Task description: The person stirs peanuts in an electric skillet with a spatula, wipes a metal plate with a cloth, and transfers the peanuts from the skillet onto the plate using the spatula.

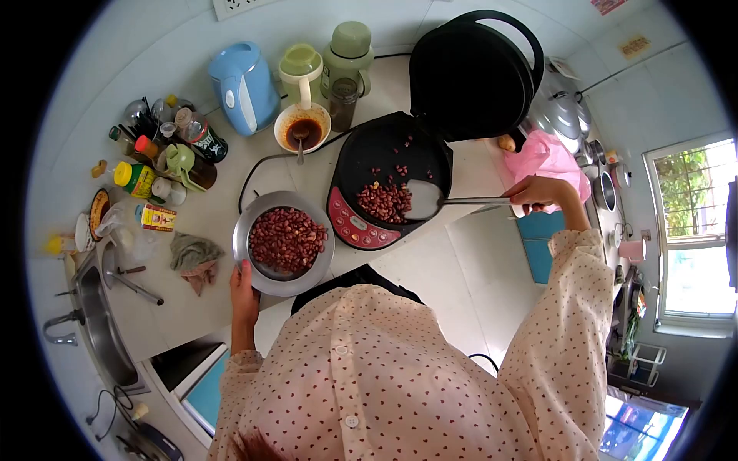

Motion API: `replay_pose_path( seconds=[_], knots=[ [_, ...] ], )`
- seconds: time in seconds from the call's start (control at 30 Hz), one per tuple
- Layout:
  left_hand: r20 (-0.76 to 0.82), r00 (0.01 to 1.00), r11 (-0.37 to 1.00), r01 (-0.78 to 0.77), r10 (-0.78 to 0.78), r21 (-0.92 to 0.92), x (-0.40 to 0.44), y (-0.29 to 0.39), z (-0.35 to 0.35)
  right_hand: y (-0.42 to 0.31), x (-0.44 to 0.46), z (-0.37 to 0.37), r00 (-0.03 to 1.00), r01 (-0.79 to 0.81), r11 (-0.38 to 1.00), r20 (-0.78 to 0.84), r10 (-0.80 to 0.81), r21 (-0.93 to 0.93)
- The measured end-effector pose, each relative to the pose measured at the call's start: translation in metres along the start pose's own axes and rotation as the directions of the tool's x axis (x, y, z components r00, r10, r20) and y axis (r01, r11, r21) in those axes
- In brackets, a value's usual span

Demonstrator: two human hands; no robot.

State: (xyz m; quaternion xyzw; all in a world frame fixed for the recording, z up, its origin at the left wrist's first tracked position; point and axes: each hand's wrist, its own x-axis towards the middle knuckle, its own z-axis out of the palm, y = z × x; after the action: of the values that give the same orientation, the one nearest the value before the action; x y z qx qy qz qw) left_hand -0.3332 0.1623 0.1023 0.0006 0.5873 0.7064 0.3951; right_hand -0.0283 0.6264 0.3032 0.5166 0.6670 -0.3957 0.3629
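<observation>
My left hand (244,300) grips the near left rim of a wide metal bowl (318,269). Red-skinned peanuts (288,240) fill the middle of this bowl, which is beside the electric griddle (361,161). With its black lid (473,81) raised, the griddle shows a heap of peanuts (382,203) near its front and a few scattered farther back. On the right, my right hand (542,194) is closed round the end of a spatula's long handle (480,200). The spatula's flat blade (424,200) rests in the pan, just right of the heap.
Behind the bowl stand a blue kettle (246,88), a white bowl of brown sauce (283,123) with a spoon, and green flasks (347,54). Sauce bottles (201,137) crowd the left, near a cloth (196,257) and sink (104,323). A pink bag (542,157) lies right.
</observation>
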Motion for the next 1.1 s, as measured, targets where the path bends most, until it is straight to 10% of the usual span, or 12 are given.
replay_pose_path(
  seconds=[0.5, 1.1],
  knots=[
    [0.003, 1.0, 0.999, -0.019, 0.019, 0.045, 0.006, 0.017, 0.029, -0.009, 0.09, 0.064, 0.937, 0.345, 0.901, -0.052, -0.344, 0.261],
    [0.192, 0.979, 0.993, 0.056, -0.074, 0.1, 0.061, -0.003, 0.094, -0.002, -0.024, 0.062, 0.933, 0.343, 0.874, -0.23, -0.276, 0.345]
  ],
)
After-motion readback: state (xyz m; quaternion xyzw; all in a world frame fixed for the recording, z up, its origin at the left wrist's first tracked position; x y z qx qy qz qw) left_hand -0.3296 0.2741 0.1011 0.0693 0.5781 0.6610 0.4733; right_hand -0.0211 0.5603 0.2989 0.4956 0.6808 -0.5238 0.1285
